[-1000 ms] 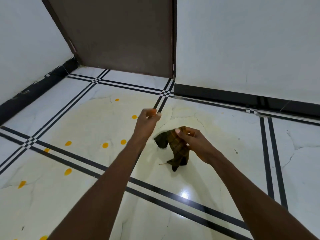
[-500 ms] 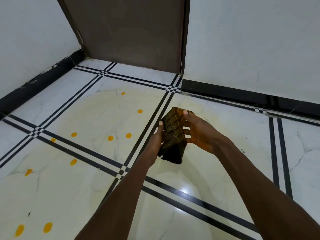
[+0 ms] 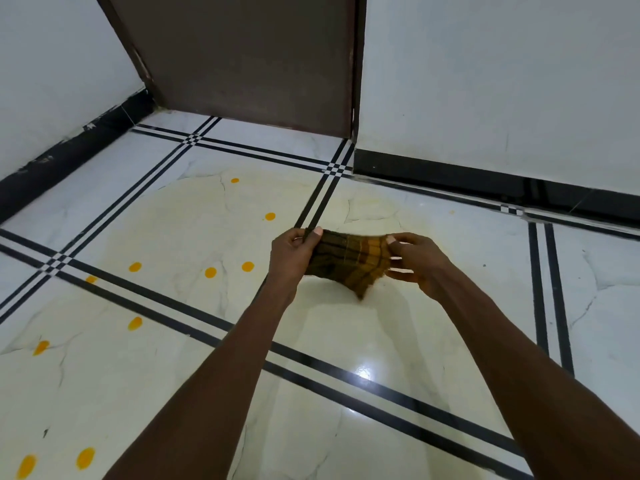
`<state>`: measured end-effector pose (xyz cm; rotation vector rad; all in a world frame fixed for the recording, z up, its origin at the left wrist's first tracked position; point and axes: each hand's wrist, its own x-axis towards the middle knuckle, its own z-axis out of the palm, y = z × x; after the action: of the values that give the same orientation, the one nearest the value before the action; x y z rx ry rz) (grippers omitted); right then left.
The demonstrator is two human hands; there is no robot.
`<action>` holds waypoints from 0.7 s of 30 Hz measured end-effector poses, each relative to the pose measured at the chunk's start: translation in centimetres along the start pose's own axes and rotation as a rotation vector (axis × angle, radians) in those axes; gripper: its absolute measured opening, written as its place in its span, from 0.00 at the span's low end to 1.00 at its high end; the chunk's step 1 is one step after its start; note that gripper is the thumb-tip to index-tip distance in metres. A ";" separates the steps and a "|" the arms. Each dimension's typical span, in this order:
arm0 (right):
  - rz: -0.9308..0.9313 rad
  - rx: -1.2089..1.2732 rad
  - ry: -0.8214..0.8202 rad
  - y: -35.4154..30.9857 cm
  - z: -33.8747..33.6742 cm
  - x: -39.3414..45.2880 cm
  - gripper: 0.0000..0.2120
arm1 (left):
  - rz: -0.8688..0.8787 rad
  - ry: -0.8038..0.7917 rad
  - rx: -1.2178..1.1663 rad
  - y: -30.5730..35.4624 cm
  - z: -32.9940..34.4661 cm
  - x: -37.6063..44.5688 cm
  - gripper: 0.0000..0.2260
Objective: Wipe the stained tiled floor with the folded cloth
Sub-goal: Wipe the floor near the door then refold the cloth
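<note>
Held in the air above the yellow-stained tiled floor, the plaid cloth is pinched at its ends by left hand and right hand, apparently being folded; next, press it onto the orange spots.

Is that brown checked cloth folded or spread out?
Folded: the brown checked cloth forms a short thick band pinched between the left hand and right hand, above the floor.

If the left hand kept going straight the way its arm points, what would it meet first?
Likely the tiled floor near the black double line just past the left hand, well short of the brown door. It holds the cloth above the floor; depth is unclear.
</note>
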<state>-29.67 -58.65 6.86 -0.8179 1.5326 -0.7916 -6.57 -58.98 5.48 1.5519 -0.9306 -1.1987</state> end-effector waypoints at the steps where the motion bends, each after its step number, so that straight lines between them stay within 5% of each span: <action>1: 0.012 0.001 -0.001 0.1 -0.1 0.1 0.16 | -0.003 0.008 0.006 0.3 0.0 0.0 0.15; 5: -0.045 0.008 -0.066 -0.7 -0.2 0.0 0.31 | -0.008 0.043 0.027 1.2 0.2 0.1 0.22; 14: -0.445 -0.633 0.005 -2.7 0.6 -0.4 0.18 | 0.227 -0.089 0.225 3.0 -0.5 0.0 0.13; 21: -0.554 -0.807 0.208 -1.8 0.4 0.4 0.13 | 0.304 -0.168 0.558 2.9 -0.6 0.2 0.21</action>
<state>-29.15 -59.95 8.17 -1.8579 1.8575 -0.6413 -6.04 -59.82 8.26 1.6625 -1.6528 -0.9003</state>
